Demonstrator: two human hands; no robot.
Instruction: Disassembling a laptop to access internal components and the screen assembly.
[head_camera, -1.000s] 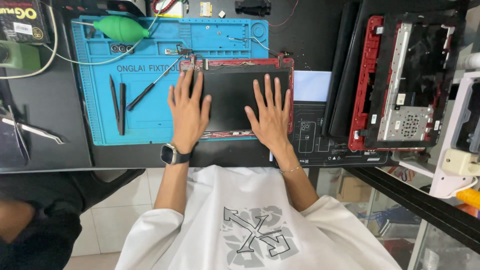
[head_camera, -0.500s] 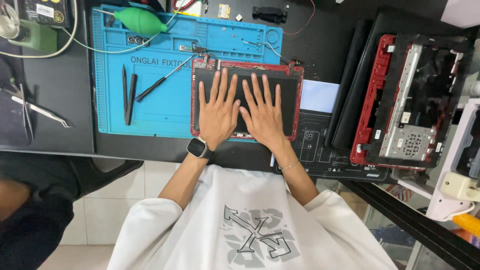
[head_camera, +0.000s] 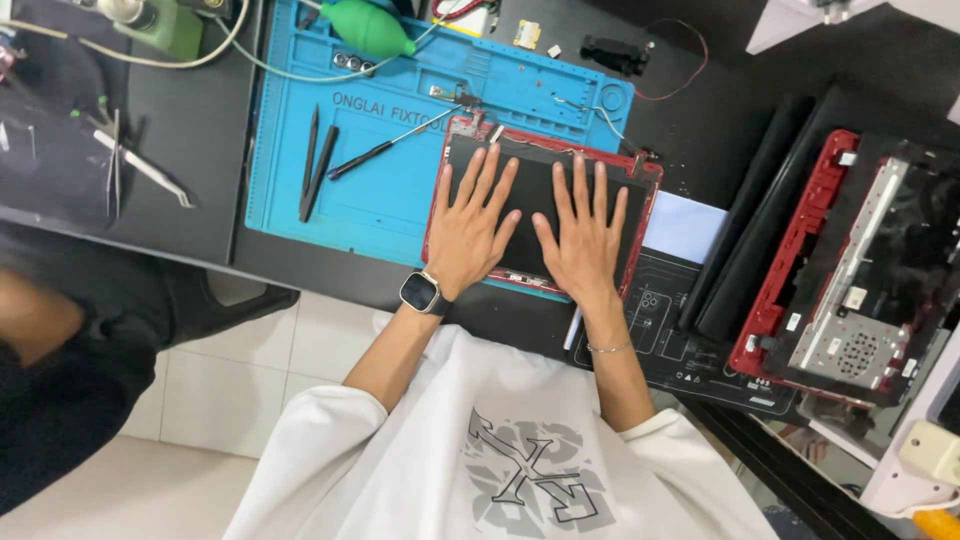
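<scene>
Both hands flat, fingers spread: left hand (head_camera: 468, 232) and right hand (head_camera: 585, 240) pressing on the red-framed dark panel (head_camera: 535, 190) overlapping the blue mat (head_camera: 400, 210); beside it two black pry tools (head_camera: 315, 165), one screwdriver (head_camera: 385, 150), one green blower (head_camera: 368, 27); red laptop chassis (head_camera: 850, 270) sits well right.

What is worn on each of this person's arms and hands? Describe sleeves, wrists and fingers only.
The left hand is bare, with a dark square-faced smartwatch on a dark strap at the wrist. The right hand is bare too, with a thin bracelet around the forearm. Both arms come out of the short sleeves of a white T-shirt. No gloves or rings show.
</scene>
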